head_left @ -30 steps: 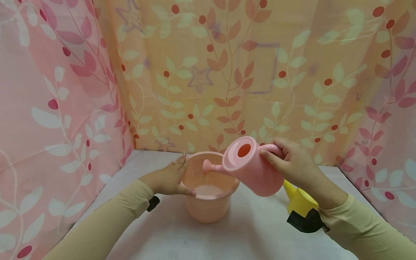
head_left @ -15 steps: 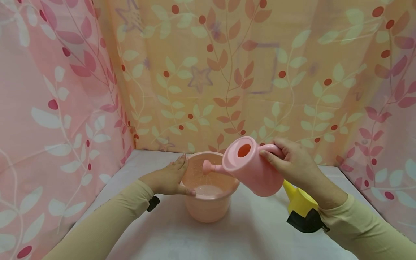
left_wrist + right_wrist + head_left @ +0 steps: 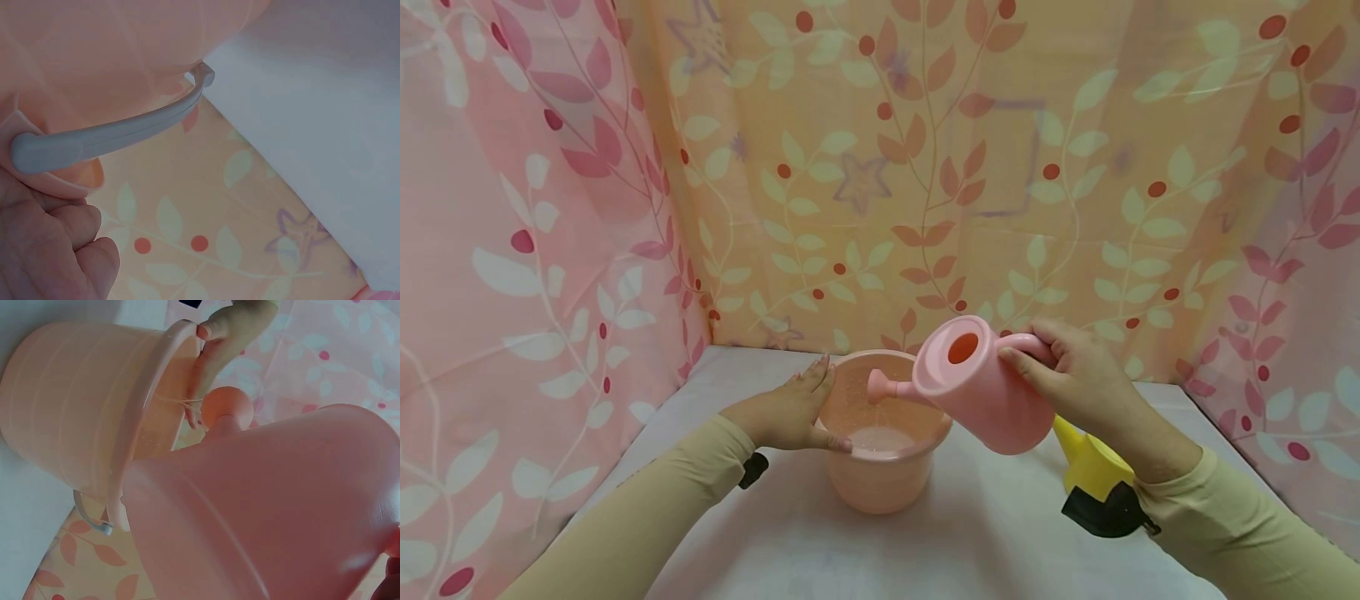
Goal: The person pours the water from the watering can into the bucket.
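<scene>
Grey bail handle (image 3: 112, 134) of peach plastic bucket (image 3: 880, 475) is shown only by left wrist cam; bucket rim is gripped by left hand (image 3: 790, 412), pink plastic watering can (image 3: 981, 387) is held tilted by right hand (image 3: 1075, 375); nothing changed vs earlier frame.

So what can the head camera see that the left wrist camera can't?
Only the head view shows the right hand gripping the handle of the tilted pink watering can, its spout over the bucket, plus a yellow can behind that wrist and both beige sleeves.

Only the left wrist view shows the bucket's grey handle hanging down its side, seen from close below.

Both show the peach bucket, the left hand holding its rim, the white table and the leaf-patterned curtain.
</scene>
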Demonstrator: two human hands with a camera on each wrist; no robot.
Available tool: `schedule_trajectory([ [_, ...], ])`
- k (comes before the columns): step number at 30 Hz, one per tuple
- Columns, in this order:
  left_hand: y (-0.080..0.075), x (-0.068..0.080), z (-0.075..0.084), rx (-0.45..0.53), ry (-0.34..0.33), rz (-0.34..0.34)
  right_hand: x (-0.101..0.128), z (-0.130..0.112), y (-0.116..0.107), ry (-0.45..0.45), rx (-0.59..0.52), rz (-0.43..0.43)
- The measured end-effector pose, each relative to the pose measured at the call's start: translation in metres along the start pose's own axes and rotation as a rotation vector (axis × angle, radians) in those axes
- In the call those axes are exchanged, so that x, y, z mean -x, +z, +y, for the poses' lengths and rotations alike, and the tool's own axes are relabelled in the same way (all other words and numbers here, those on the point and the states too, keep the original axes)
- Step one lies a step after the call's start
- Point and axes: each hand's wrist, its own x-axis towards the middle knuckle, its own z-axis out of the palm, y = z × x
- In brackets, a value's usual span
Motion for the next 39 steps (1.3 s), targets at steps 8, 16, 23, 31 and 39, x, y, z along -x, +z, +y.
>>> schedule_trajectory([
  [8, 0.0002, 0.0003, -0.0001, 0.0, 0.0, 0.004, 0.0003, 0.0, -0.0006, 0.0, -0.01, -0.008],
  [16, 0.0001, 0.0001, 0.0003, 0.005, -0.001, 0.0, 0.0003, -0.0006, -0.0009, 0.009, -0.038, -0.022],
  [23, 0.0007, -0.0003, -0.0011, -0.012, -0.008, -0.002, 0.0, -0.0004, -0.0009, 0.006, -0.035, -0.025],
  [31, -0.0002, 0.0003, -0.0005, -0.006, -0.001, -0.001, -0.0002, -0.0006, -0.0011, 0.004, -0.026, -0.018],
  [39, 0.0001, 0.0002, 0.0002, -0.006, -0.011, -0.003, 0.0, -0.0012, -0.0017, 0.012, -0.024, -0.017],
])
